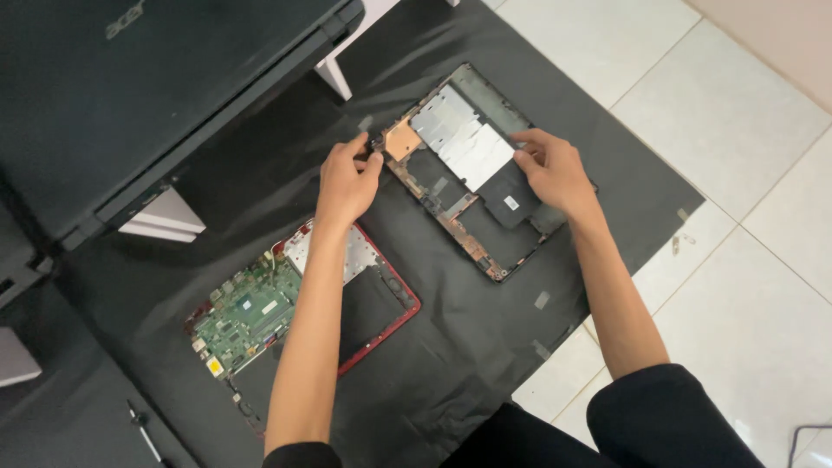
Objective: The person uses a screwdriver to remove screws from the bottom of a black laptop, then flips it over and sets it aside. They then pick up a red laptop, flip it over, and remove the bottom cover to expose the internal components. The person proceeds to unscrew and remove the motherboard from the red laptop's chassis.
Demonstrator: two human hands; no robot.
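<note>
Head view: a small dark part (pixel 375 144) is pinched between the closed fingertips of the left hand (pixel 347 180), at the corner of the opened laptop chassis (pixel 472 178). That chassis is pressed under the right hand (pixel 552 172), whose fingers are spread flat on its silver plate (pixel 464 139).

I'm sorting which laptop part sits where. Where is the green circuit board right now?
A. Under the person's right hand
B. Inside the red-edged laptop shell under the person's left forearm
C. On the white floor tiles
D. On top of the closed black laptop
B: the green circuit board sits in the red-edged laptop shell on the black sheet, while both hands work on the other open laptop shell farther away.
</note>
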